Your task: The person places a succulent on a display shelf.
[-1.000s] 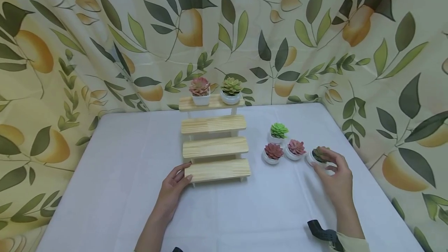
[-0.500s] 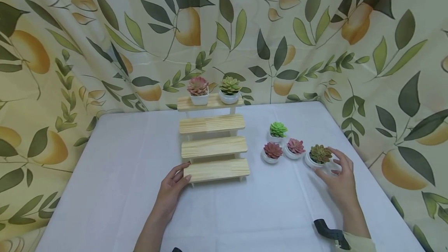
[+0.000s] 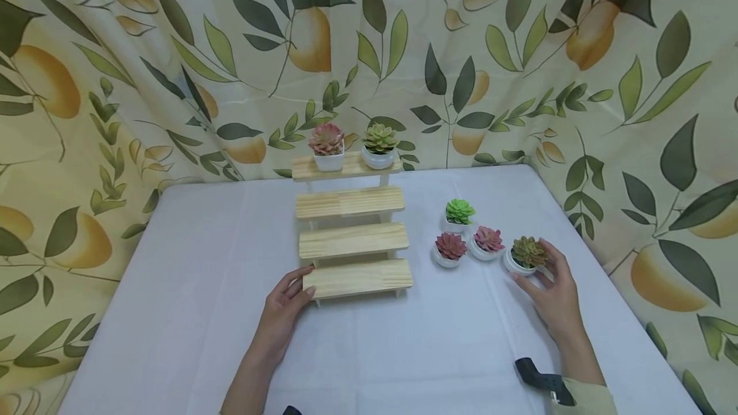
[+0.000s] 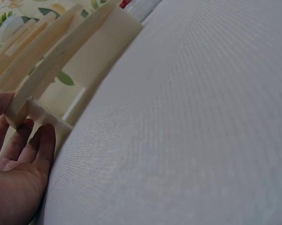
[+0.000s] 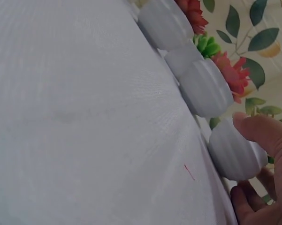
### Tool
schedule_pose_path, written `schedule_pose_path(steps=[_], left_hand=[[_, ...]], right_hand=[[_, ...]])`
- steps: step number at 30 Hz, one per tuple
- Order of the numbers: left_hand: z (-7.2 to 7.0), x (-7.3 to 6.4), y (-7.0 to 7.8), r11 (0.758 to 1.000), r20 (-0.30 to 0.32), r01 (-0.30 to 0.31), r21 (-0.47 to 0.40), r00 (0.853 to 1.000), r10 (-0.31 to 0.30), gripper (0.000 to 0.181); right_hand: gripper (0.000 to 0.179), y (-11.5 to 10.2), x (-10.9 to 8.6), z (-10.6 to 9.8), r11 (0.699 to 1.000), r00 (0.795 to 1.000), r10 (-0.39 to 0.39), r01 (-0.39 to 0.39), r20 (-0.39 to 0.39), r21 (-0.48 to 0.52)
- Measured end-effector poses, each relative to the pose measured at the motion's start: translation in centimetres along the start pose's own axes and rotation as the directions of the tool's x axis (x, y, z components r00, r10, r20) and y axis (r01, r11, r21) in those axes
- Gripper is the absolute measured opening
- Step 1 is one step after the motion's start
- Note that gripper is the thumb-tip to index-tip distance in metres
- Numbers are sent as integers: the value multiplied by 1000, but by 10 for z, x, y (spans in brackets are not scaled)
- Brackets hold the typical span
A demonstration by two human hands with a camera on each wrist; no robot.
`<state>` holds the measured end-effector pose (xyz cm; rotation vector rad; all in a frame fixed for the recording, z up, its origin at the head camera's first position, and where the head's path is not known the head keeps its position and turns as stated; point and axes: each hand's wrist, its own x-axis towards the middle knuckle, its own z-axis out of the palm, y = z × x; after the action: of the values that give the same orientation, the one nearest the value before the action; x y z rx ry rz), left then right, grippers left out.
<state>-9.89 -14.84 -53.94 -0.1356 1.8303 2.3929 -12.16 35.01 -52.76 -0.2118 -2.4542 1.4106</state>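
Observation:
My left hand (image 3: pixel 282 312) pinches the left end of the bottom board of a tiered wooden shelf stand (image 3: pixel 357 279). In the left wrist view, the thumb lies on one side of the board (image 4: pixel 51 70) and the fingers on the other. My right hand (image 3: pixel 556 293) holds an olive-brown artificial succulent in a white pot (image 3: pixel 519 264), which stands on the table. Seen from the right wrist, the thumb presses the side of the ribbed pot (image 5: pixel 237 152), with curled fingers at its other side, partly hidden.
A bright green succulent (image 3: pixel 459 212), a dark red one (image 3: pixel 451 246) and a pink one (image 3: pixel 488 241) stand between the stand and my right hand. On the top board are a pink succulent (image 3: pixel 327 139) and a green one (image 3: pixel 380 139). Patterned curtain (image 3: pixel 403 69) hangs behind the table.
My right hand first covered the olive-brown succulent from above, then drew back to its right side, and now has come in around the pot. The left hand stays on the stand.

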Motion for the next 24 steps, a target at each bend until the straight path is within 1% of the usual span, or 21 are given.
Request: schedule_pose_path(steps=[8, 11, 16, 24], left_hand=[[-2, -1, 1, 1000, 4, 4, -12, 1000, -4, 50], [-1, -2, 1, 1000, 2, 6, -20, 1000, -6, 50], [0, -3, 1, 1000, 3, 9, -25, 1000, -9, 49], [0, -2, 2, 1000, 15, -9, -11, 1000, 9, 50]], right_hand=[[92, 0, 1, 5, 999, 999, 45, -45, 23, -19], [92, -1, 2, 7, 998, 998, 54, -53, 19, -31], [92, -1, 4, 8, 997, 998, 53, -53, 12, -57], [92, 0, 5, 7, 994, 999, 46, -46, -3, -102]])
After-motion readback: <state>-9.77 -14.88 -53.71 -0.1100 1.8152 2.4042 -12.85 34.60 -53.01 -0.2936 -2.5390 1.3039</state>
